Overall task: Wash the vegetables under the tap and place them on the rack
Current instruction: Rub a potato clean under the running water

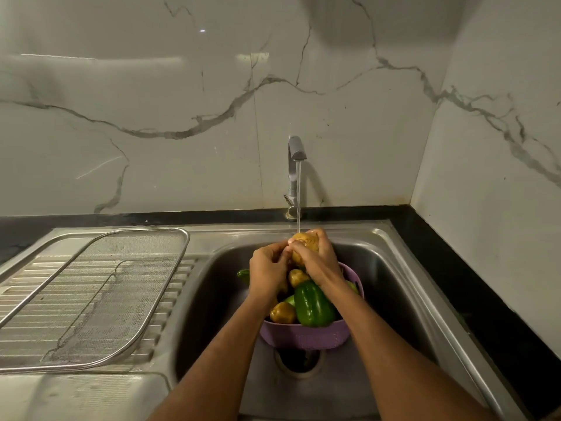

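Both my hands hold one brown potato (pixel 304 242) under the water running from the steel tap (pixel 296 153). My right hand (pixel 318 259) grips it from the right and my left hand (pixel 268 268) curls round its left side. Below them a purple colander (pixel 303 334) stands in the sink (pixel 403 287), holding a green bell pepper (pixel 311 305), two more potatoes (pixel 283 312) and other green vegetables partly hidden by my arms. The mesh rack (pixel 91 296) lies bare on the draining board to the left.
The sink drain (pixel 299 361) opens just in front of the colander. A black counter strip (pixel 473 293) runs along the back and right side, under marble walls. The steel draining board (pixel 76 393) extends to the front left.
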`<state>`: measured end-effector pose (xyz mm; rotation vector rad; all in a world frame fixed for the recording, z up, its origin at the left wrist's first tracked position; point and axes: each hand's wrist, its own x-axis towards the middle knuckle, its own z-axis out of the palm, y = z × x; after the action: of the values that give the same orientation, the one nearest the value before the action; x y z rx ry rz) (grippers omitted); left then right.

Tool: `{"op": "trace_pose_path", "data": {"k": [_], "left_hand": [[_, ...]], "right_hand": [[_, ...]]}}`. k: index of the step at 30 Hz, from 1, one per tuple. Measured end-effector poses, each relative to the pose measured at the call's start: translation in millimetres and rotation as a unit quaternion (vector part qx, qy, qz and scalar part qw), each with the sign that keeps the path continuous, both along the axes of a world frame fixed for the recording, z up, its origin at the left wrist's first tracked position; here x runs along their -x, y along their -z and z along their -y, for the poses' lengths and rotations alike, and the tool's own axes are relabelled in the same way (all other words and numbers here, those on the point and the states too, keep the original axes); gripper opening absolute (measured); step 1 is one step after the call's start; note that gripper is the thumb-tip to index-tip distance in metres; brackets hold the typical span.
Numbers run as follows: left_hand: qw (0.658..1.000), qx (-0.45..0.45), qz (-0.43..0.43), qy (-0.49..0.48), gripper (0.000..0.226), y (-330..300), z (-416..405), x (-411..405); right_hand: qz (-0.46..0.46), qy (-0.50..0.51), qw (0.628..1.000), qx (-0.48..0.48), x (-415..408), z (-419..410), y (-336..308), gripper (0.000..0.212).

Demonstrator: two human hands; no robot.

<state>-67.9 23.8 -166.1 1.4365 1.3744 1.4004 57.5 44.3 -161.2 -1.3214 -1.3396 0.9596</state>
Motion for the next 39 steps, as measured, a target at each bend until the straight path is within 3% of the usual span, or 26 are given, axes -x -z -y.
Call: {"op": "trace_pose_path", "data": {"k": [8, 12, 15, 20, 26, 33, 39], "left_hand": [[0.999, -0.021, 0.023, -0.009, 0.011, 0.0, -0.8, -1.1], [0.999, 0.001, 0.043, 0.0, 0.031, -0.1, 0.9, -4.8], [1.0, -0.016, 0.001, 0.003, 0.032, -0.1, 2.6, -7.9], [0.996, -0.064, -0.055, -0.028, 0.034, -0.6, 7.1, -11.0], [0.992, -0.105, -0.061, -0.03, 0.035, -7.1, 18.1, -16.4], [0.959, -0.143, -0.243, -0.043, 0.026, -13.2, 22.2, -13.2], [0.956, -0.144, -0.249, -0.056, 0.016, -12.3, 17.5, -7.9]], "right_hand": [[-0.067, 0.007, 0.998, 0.014, -0.1, -2.5, 1.3, 0.06], [-0.104, 0.025, 0.994, 0.022, -2.4, 0.4, -1.1, 0.045], [-0.108, 0.035, 0.993, 0.012, -2.3, -0.2, -0.9, 0.029], [-0.073, 0.085, 0.994, 0.008, 6.1, -5.4, 3.9, 0.023], [-0.048, 0.116, 0.992, 0.025, 9.2, -8.2, -2.5, 0.032], [-0.051, 0.111, 0.991, 0.044, 8.2, -6.2, -4.4, 0.031], [-0.017, 0.11, 0.993, 0.032, 7.2, -3.8, -1.6, 0.031]]}}
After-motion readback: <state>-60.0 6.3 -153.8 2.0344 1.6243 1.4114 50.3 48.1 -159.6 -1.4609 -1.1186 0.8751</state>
